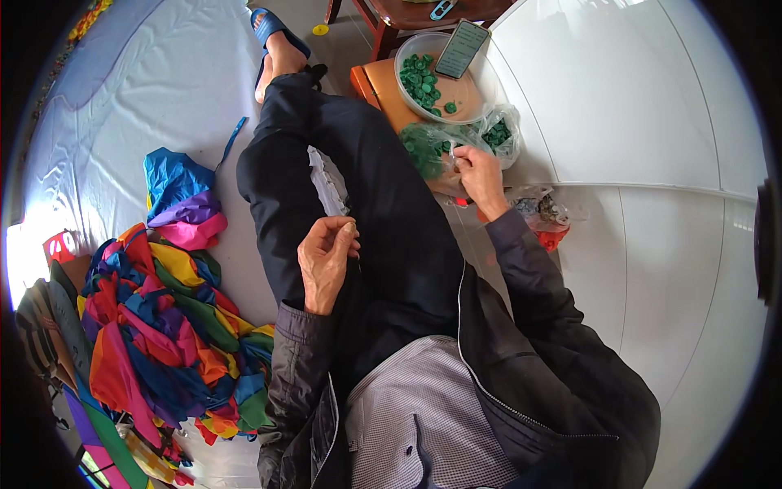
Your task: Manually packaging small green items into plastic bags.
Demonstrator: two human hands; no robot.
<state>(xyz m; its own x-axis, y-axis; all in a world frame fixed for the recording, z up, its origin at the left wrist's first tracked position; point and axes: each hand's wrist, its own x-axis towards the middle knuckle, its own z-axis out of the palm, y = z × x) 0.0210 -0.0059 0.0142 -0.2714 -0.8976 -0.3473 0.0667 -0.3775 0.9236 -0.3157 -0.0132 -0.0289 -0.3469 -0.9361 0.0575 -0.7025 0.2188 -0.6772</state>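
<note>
Over my lap, my left hand is closed in a pinch; anything between its fingertips is too small to make out. A crumpled whitish strip lies on my dark trousers just beyond those fingertips. To the right, my right hand reaches to a clear plastic bag, its thumb and fingers drawn together at the bag. What they grip is not clear. Small dark green pieces show inside the bag.
Past the bag, a round clear tub holds more green pieces, with a phone propped in it. An orange-brown stool is underneath. Left of my legs lies a heap of multicoloured cloth. Another plastic bag sits near my right forearm.
</note>
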